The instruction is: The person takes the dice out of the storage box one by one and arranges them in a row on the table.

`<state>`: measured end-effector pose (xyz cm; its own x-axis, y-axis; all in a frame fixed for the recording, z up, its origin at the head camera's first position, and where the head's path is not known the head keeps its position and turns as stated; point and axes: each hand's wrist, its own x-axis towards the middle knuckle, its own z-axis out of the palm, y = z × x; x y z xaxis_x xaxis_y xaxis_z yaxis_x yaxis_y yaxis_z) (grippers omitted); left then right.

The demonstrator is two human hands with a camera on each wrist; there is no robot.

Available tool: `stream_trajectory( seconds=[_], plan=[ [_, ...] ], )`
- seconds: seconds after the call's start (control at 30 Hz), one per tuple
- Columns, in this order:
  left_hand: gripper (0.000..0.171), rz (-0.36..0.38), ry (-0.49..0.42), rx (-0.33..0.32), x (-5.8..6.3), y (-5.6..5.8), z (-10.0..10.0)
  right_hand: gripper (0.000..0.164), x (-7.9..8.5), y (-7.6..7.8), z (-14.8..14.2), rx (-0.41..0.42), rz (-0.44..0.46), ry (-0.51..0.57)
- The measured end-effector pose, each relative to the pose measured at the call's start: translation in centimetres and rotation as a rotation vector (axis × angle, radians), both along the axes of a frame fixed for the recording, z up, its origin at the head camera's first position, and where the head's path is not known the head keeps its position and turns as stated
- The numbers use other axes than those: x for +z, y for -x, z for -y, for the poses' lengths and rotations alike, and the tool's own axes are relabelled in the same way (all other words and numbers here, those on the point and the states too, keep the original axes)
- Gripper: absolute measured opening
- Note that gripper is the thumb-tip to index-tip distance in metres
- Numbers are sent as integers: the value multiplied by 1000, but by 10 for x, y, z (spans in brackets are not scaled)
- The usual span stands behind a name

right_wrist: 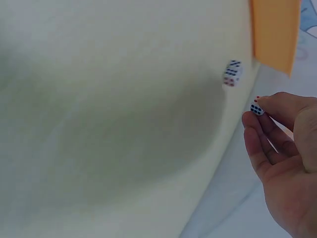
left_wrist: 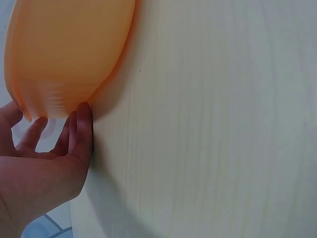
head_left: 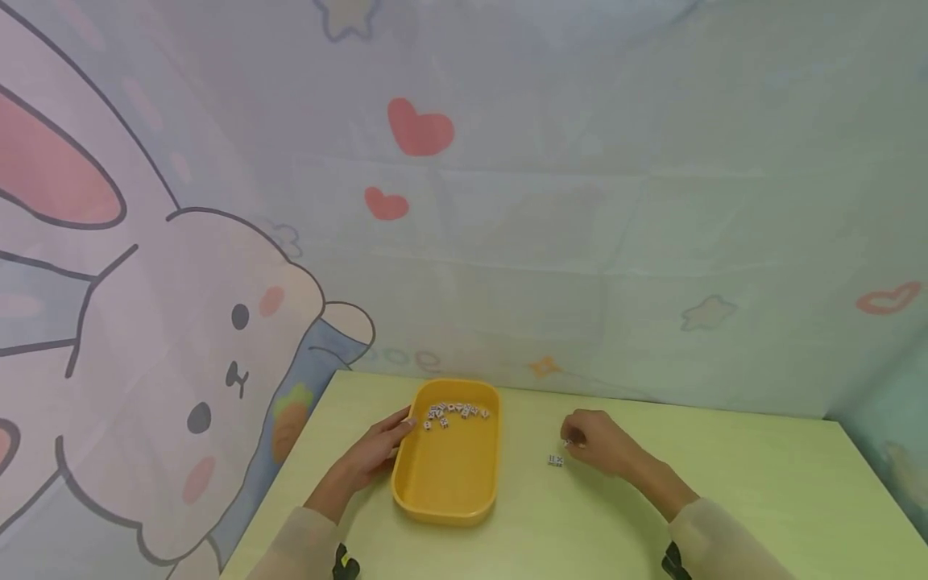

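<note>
A yellow tray stands left of centre on the table, with several white dice gathered toward its far end. My left hand grips the tray's left side, thumb at the rim and fingers against the outer wall; the left wrist view shows these fingers touching the wall. To the right of the tray, my right hand pinches a white die between thumb and fingertips, just above the table. Close beside that hand, a small group of dice sits together on the table, pips showing.
The pale yellow-green table reaches back to a hanging cloth backdrop printed with a rabbit, hearts and stars. The cloth also hangs past the table's left and right edges.
</note>
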<state>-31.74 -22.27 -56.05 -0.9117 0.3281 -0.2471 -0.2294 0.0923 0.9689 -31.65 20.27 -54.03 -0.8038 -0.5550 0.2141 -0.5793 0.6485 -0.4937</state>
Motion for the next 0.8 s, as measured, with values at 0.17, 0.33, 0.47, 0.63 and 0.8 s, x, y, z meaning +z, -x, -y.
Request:
stream_trajectory(
  seconds=[0.17,0.33,0.47,0.63,0.8],
  plan=[
    [63,-15,-5,-5,-2,-1,2,11,-17,-11,-9,-10,3,1],
    [61,-28,-8,-10,-3,-2,3,13,-29,-17,-8,-14,1,31],
    [62,-25,-3,-2,-2,-2,3,12,-33,-18,-5,-8,5,39],
    [64,-19,3,0,-2,-3,2,13,-36,-19,1,-14,7,45],
    [63,-21,8,-5,-2,-1,3,16,-43,-19,4,-37,-28,52]
  ],
)
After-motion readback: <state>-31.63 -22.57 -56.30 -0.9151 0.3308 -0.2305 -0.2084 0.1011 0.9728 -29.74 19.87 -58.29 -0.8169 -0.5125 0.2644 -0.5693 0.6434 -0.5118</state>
